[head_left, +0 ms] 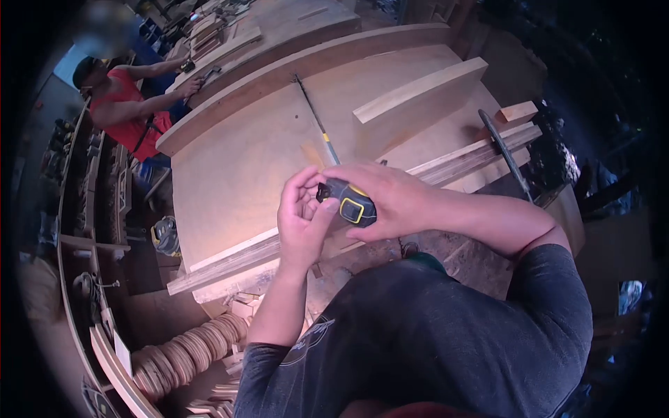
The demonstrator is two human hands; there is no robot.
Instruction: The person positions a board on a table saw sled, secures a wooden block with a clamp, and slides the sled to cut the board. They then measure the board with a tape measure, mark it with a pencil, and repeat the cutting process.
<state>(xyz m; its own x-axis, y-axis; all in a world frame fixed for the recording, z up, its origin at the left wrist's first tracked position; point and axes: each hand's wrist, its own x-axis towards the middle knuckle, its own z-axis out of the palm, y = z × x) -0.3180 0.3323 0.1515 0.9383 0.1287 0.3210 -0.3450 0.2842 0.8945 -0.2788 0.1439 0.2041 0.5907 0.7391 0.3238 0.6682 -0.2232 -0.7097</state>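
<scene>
- Desk (230,188): broad, wooden, boards (425,94) standing on it.
- Right hand (390,198): curled around the tape's (352,210) body.
- Left hand (300,223): half-curled, thumb against the tape.
- Tape: between both hands, above the desk's near edge; probably light, stiff-cased and grippy, best held by its sides.

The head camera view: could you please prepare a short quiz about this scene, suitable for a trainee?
1. Choose one. The tool in the right hand is mainly:
a) red and white
b) black and yellow
c) plain green

2. True or false? The other person wears a red top.

3. Fill in: the row of rounded wooden pieces is in the lower ____ part of the picture.

Key: 1: b; 2: true; 3: left.
</scene>
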